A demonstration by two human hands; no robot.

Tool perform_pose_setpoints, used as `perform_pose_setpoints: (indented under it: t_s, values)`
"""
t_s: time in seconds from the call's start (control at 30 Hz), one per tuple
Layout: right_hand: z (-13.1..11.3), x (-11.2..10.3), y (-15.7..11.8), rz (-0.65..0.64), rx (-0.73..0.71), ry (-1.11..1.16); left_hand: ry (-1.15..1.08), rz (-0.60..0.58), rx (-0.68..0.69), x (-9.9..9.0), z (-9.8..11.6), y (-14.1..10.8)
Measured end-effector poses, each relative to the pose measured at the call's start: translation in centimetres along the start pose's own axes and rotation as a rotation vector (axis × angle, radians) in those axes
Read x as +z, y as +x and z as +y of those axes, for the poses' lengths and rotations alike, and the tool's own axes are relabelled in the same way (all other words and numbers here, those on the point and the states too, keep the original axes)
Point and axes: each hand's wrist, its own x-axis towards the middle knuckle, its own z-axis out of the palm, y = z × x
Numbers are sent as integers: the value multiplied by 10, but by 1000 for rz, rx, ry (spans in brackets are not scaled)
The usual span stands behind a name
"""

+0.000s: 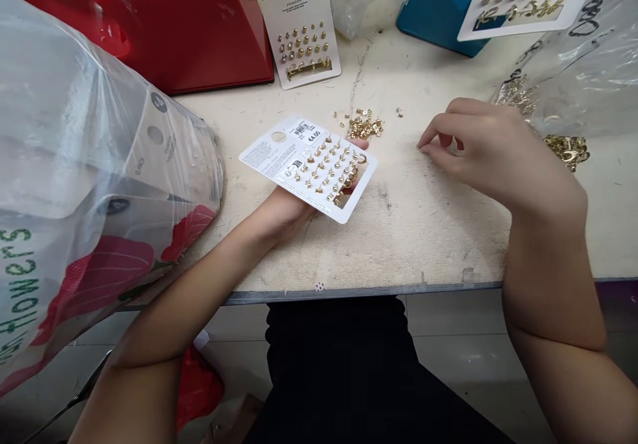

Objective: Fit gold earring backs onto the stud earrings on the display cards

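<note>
My left hand (pixel 294 213) holds a white earring card (pixel 279 156) from beneath, with its back side up; rows of gold posts and backings show on it, and the fingers are mostly hidden under it. Just beyond the card lies a small pile of gold earring backings (pixel 366 126) on the table. Over the table to the right, my right hand (pixel 473 141) has its thumb and index finger pinched together; anything between the fingertips is too small to make out. Gold pieces (pixel 567 151) lie behind the right wrist.
A bulky plastic bag (pixel 100 165) with packed cards fills the left. At the back stand a red holder (pixel 184 32), an earring card (pixel 299 15) and a teal holder (pixel 438 8) with another card (pixel 528 25). Clear plastic bags (pixel 593 65) lie at the right.
</note>
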Motion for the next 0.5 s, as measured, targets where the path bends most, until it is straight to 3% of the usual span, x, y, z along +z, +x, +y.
perform_pose_setpoints:
  t_s: [0.3,0.4,0.5]
  values:
    - [3,2,1,9,-64,12,-6,14,-36,0,-4,-2]
    - [-5,0,3,83,-160,77,-34,-34,-46,0,-7,-2]
    - [-23,2,4,183,-224,285,50,-112,0,-2,-9,-2]
